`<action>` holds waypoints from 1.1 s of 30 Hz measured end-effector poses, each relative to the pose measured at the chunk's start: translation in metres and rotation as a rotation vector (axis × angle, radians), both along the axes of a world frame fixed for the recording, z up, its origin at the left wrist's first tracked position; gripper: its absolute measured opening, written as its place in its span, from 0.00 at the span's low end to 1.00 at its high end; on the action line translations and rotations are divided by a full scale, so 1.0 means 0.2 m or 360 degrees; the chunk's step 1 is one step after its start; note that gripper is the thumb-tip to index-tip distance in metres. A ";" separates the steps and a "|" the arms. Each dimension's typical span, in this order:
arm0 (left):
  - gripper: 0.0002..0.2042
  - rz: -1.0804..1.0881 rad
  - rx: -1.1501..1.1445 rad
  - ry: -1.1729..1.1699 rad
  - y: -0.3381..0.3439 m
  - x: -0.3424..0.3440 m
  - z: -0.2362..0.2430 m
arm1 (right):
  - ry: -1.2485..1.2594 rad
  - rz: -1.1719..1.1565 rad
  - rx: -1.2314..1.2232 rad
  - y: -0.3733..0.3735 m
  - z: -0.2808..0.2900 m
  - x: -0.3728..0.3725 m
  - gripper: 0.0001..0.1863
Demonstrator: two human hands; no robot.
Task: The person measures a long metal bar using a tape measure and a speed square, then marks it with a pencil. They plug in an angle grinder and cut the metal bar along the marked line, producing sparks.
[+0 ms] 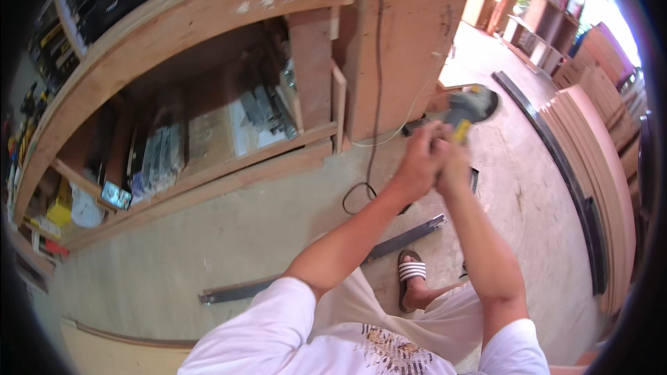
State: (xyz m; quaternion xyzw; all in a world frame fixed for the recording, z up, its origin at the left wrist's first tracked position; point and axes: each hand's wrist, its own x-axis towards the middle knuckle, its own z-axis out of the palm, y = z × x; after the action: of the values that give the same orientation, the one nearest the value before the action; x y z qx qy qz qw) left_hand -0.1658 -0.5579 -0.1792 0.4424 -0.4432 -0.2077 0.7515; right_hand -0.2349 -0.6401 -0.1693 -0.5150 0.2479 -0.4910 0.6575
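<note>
Both arms stretch forward over the floor, and the two hands meet around an angle grinder [464, 110]. My left hand [418, 160] is closed against the tool's body. On its right side, my right hand [455, 165] is closed on the grinder as well. The head of the tool points away from me, a little to the right, and is smeared by motion, so I cannot tell whether its disc turns. Fingers partly overlap and hide the grip. Nearer to me, a dark metal bar [406, 236] lies on the floor, its middle hidden by my left arm.
At left stands a wooden workbench [229, 8] with metal pieces on its lower shelf and a lit phone [116, 195] at its edge. A black cable [379, 83] hangs down the wooden panel to the floor. At right lie a long dark bar [556, 167] and stacked boards [599, 167].
</note>
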 end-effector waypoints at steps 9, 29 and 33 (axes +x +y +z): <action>0.26 -0.1454 0.0749 0.0360 -0.02 -0.21 -0.16 | -0.0207 0.0368 0.0172 -0.10 0.08 -0.50 0.32; 0.24 -0.0865 0.1467 0.0453 -0.15 -0.52 -1.00 | 0.0016 0.0192 0.1129 -0.42 -1.04 -0.68 0.32; 0.29 -0.0728 0.1509 0.0291 -0.12 -0.66 -1.19 | 0.0135 0.0169 0.1187 -0.40 -1.21 -0.78 0.37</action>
State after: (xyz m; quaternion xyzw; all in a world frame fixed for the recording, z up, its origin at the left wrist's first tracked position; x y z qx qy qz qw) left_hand -0.2972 -0.5822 -0.4173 0.6055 -0.3185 -0.5815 0.4402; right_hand -0.3909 -0.7206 -0.4119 -0.2724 0.4095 -0.3105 0.8134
